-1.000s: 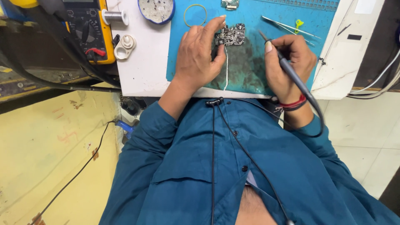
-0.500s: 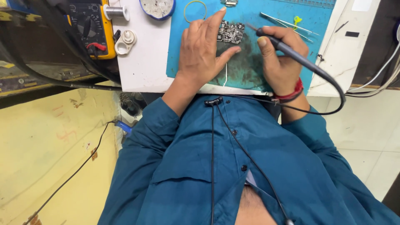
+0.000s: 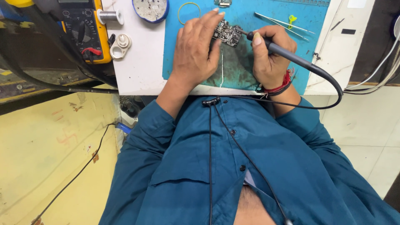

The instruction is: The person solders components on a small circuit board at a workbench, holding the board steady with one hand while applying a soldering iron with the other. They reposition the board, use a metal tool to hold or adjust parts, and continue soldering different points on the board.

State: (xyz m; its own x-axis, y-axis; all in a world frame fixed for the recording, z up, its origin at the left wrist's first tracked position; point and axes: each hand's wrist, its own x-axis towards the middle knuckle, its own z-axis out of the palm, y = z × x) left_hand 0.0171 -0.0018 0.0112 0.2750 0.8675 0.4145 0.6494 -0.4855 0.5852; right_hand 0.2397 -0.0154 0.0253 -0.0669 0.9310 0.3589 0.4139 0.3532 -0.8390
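One circuit board (image 3: 227, 33) between left hand (image 3: 196, 50) and soldering iron (image 3: 287, 53).

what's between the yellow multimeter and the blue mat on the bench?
In the head view, between the yellow multimeter and the blue mat: a solder spool, a small white fitting and a round blue-rimmed dish on the white benchtop.

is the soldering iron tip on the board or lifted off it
On it. The right hand holds the soldering iron with its tip against the circuit board, which the left hand steadies.
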